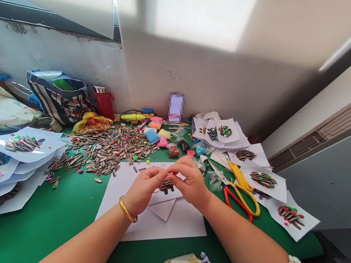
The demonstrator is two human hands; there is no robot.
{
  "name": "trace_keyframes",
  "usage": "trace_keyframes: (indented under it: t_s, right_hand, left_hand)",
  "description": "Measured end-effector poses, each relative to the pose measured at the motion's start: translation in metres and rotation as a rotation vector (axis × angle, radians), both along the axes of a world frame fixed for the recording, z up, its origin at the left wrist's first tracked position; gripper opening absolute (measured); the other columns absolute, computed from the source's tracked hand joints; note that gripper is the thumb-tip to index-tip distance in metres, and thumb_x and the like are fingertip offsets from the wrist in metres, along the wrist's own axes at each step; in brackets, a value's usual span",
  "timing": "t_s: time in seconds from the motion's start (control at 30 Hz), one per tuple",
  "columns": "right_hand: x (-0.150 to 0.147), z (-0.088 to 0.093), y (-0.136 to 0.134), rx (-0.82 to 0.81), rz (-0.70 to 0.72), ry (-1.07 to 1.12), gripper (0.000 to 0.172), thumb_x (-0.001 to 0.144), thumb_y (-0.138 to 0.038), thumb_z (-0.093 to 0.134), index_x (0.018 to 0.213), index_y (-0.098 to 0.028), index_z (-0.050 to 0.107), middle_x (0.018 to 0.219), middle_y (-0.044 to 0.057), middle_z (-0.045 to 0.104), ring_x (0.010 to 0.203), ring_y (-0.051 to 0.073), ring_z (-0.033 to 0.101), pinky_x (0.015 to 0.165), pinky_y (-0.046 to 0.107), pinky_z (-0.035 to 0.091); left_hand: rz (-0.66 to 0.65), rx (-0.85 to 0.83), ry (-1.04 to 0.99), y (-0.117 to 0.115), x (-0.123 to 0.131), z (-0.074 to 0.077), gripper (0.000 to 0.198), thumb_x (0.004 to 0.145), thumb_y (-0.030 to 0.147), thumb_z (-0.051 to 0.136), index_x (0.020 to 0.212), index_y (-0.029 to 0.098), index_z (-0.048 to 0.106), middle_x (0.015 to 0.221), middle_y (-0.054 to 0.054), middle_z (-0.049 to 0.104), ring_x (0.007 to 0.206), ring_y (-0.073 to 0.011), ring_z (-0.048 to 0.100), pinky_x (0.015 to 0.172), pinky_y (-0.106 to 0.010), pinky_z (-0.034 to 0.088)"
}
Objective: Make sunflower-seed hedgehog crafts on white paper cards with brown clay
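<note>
Over the white paper (186,222), my left hand (146,188) and my right hand (189,181) meet with thumbs and forefingers pinched together. Whatever sits between the fingertips is too small to name. Below them, partly covered by the hands, a small card carries a dark seed picture (167,187) with short dark legs. A gold bangle (127,210) circles my left wrist. Beyond the paper spreads a heap of striped sunflower seeds (113,147), dotted with small coloured bits. Small lumps of coloured clay, such as an orange one (154,125) and a blue one (152,136), lie behind my hands.
Scissors with red and yellow handles (240,200) lie right of my right hand, beside a yellow-handled tool (240,177). Finished-looking seed cards (264,179) line the right edge; others (28,156) pile up at left. A red flask (104,104) and a striped bag (59,96) stand behind.
</note>
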State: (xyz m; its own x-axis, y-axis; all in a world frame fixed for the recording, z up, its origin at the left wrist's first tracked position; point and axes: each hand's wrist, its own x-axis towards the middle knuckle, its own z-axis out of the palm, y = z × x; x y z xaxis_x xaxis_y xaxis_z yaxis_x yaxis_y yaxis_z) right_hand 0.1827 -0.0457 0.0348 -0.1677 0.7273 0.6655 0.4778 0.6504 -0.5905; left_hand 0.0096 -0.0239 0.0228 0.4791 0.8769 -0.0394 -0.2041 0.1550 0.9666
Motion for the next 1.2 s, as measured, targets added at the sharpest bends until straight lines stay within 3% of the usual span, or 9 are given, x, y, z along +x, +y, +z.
trace_keyframes:
  t_s: [0.23, 0.43, 0.7, 1.0, 1.2]
  right_hand:
    - [0.0005, 0.0002, 0.0009, -0.019, 0.005, -0.003, 0.019, 0.095, -0.035, 0.058, 0.104, -0.024, 0.071, 0.087, 0.004, 0.064, 0.087, 0.02, 0.058, 0.082, 0.038, 0.045]
    - [-0.0008, -0.0019, 0.0008, -0.027, -0.026, 0.008, 0.013, 0.094, -0.029, 0.06, 0.097, -0.024, 0.071, 0.085, 0.004, 0.064, 0.085, 0.019, 0.057, 0.081, 0.038, 0.045]
    - [-0.0004, -0.0015, 0.0012, 0.007, -0.003, -0.034, 0.021, 0.097, -0.029, 0.055, 0.11, -0.025, 0.07, 0.088, 0.004, 0.064, 0.087, 0.019, 0.058, 0.081, 0.038, 0.045]
    - [-0.0005, -0.0011, 0.0006, -0.013, -0.025, -0.004, 0.014, 0.093, -0.033, 0.062, 0.091, -0.022, 0.07, 0.083, 0.003, 0.063, 0.084, 0.019, 0.057, 0.081, 0.037, 0.044]
    - [0.0002, -0.0014, 0.0015, -0.021, -0.016, -0.056, 0.021, 0.098, -0.031, 0.052, 0.107, -0.024, 0.07, 0.089, 0.005, 0.065, 0.088, 0.02, 0.059, 0.082, 0.038, 0.044]
  left_hand:
    - [0.038, -0.004, -0.041, -0.0002, 0.0003, 0.0026, 0.039, 0.084, 0.049, 0.068, 0.067, 0.015, 0.056, 0.063, 0.003, 0.045, 0.06, -0.0093, 0.039, 0.055, -0.023, 0.033]
    - [0.083, 0.028, 0.037, 0.0006, 0.0004, 0.0055, 0.035, 0.081, 0.048, 0.071, 0.072, 0.016, 0.063, 0.066, 0.002, 0.05, 0.062, -0.0096, 0.041, 0.056, -0.022, 0.034]
    - [0.083, 0.027, 0.027, 0.0012, 0.0009, 0.0036, 0.036, 0.084, 0.05, 0.067, 0.074, 0.015, 0.065, 0.065, 0.003, 0.049, 0.062, -0.0096, 0.039, 0.056, -0.022, 0.034]
    - [0.065, 0.038, 0.047, -0.0002, 0.0014, 0.0062, 0.036, 0.081, 0.051, 0.07, 0.076, 0.015, 0.067, 0.069, 0.001, 0.055, 0.064, -0.0117, 0.044, 0.058, -0.024, 0.036]
    - [0.068, 0.047, 0.033, -0.0001, 0.0011, 0.0031, 0.038, 0.084, 0.051, 0.066, 0.072, 0.016, 0.064, 0.065, 0.002, 0.049, 0.062, -0.011, 0.041, 0.057, -0.024, 0.034]
